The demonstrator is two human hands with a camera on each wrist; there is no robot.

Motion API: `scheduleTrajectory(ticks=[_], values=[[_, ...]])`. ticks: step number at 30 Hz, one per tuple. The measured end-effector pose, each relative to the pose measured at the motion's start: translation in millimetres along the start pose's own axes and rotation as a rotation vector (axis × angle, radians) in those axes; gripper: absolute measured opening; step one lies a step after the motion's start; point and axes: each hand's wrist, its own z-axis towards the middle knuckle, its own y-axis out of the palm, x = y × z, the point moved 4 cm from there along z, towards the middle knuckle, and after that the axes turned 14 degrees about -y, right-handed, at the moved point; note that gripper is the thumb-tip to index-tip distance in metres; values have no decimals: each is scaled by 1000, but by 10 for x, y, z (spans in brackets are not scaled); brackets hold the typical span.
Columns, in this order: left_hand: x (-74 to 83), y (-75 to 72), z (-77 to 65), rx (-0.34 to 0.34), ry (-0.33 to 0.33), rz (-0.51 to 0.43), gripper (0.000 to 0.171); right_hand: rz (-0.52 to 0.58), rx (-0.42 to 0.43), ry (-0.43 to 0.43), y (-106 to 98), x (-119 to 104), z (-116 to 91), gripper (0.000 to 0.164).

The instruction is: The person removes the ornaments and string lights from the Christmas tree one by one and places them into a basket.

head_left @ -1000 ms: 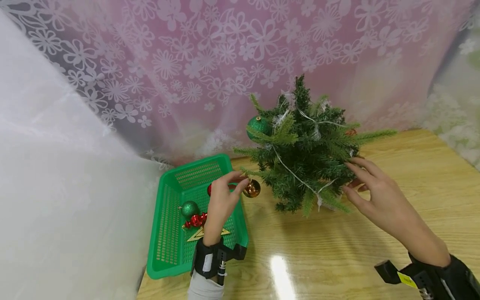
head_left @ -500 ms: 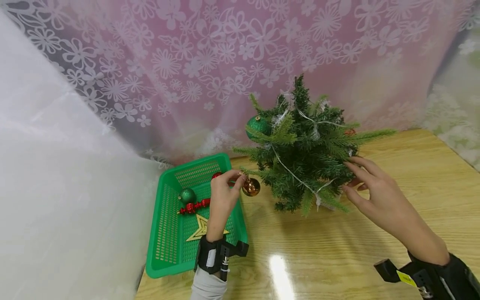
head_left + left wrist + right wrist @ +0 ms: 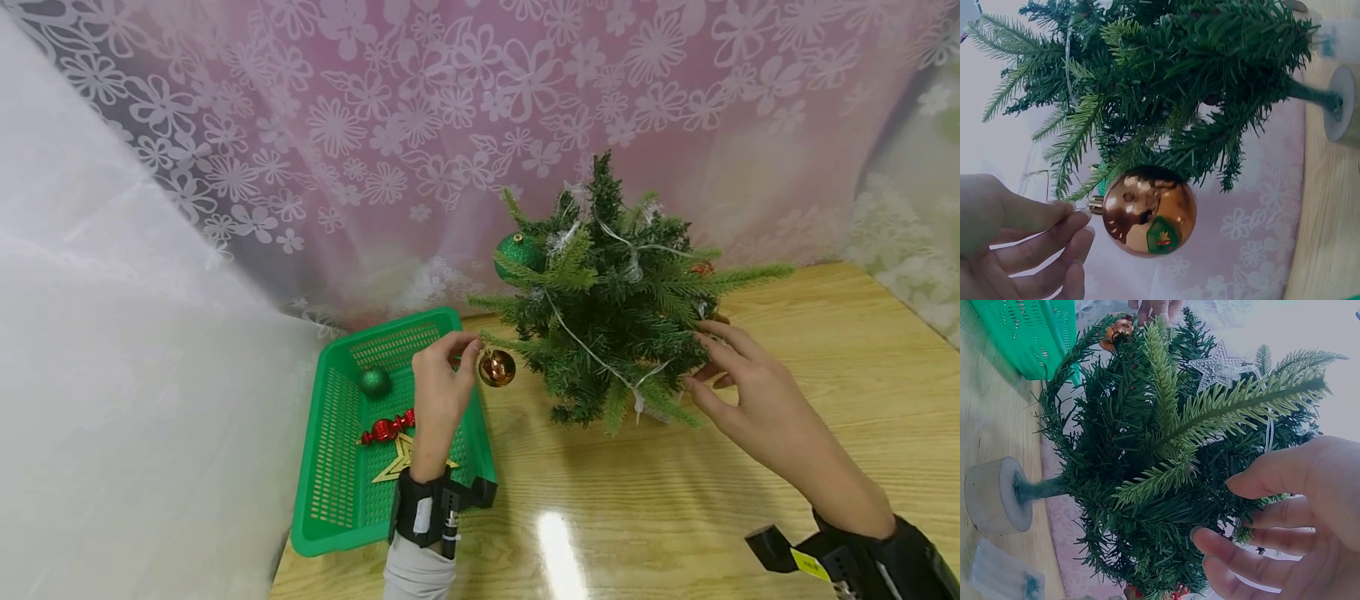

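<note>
Nudged leftward, the copper bauble (image 3: 497,367) seems light and slick, best held by the thread (image 3: 1085,208) the left hand (image 3: 441,392) pinches.

The left forearm (image 3: 429,457) rises from the bottom of the head view, left of centre, in a pale sleeve (image 3: 420,575); at its upper end the left grip (image 3: 442,375) points its fingers right, thumb and forefinger pinched at the tips. From the lower right corner the right forearm (image 3: 836,487) slants up and leftward, the right grip (image 3: 750,392) relaxed, fingers gently curved, thumb apart below them.
</note>
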Motion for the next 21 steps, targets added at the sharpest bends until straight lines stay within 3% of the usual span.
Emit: scheduleTrajectory(ticks=[8, 21], values=[[51, -64, 48, 75, 53, 65, 11, 0, -5, 4, -1, 8, -18, 54], [51, -166, 256, 17, 4, 19, 13, 2, -14, 15, -22, 22, -39, 55]])
